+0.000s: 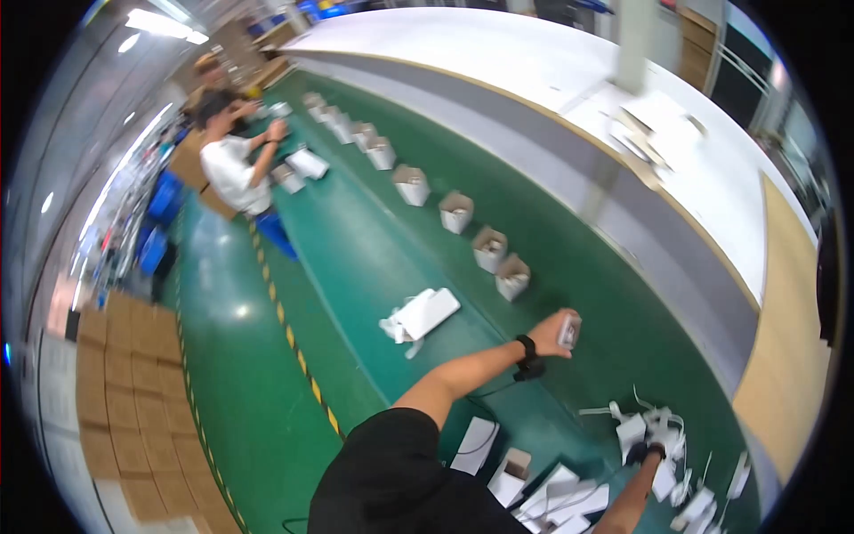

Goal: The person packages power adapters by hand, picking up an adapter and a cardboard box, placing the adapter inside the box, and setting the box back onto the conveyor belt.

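Note:
My left hand (551,335), a dark band at its wrist, is closed around a small white box (569,330) above the green bench. The box resembles the open-topped white cartons (513,277) standing in a row beyond it. At the lower right, my right hand (662,441) reaches in among a pile of white pieces with cables (631,430). Blur and the pile hide its fingers, so what it grips is unclear. Nearer my body lie an open white box (511,475) and several white flat pieces (560,495) with dark cables across them.
A white box with loose wrapping (427,313) lies on the green bench (356,240). Along the far side runs a raised white shelf (498,62) with a post. Two people (233,165) work farther up the bench. Stacked brown cartons (142,400) stand at left.

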Available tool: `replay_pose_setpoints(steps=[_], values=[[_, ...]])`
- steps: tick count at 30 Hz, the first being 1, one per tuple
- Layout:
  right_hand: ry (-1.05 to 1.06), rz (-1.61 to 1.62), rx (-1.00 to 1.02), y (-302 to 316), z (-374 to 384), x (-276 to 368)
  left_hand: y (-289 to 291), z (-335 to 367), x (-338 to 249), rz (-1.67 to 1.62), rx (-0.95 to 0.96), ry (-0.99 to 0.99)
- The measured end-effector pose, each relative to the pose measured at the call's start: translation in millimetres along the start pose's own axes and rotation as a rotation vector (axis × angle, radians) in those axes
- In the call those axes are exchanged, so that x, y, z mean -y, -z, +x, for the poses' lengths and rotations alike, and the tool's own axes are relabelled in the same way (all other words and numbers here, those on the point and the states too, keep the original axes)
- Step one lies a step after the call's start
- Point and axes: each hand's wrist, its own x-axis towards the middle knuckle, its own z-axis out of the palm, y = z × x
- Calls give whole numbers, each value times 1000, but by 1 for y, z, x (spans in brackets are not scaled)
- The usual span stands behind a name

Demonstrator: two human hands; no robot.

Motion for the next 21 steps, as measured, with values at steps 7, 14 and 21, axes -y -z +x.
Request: replay_pose_setpoints(steps=[7, 14, 21], values=[[88, -557, -119, -40, -38, 59, 31, -28, -39, 289, -223, 34], [-10, 109, 80, -16, -56, 61, 35, -82, -119, -53, -317, 106], [-82, 757, 161, 84, -115, 32, -44, -132, -143, -389, 173, 274]])
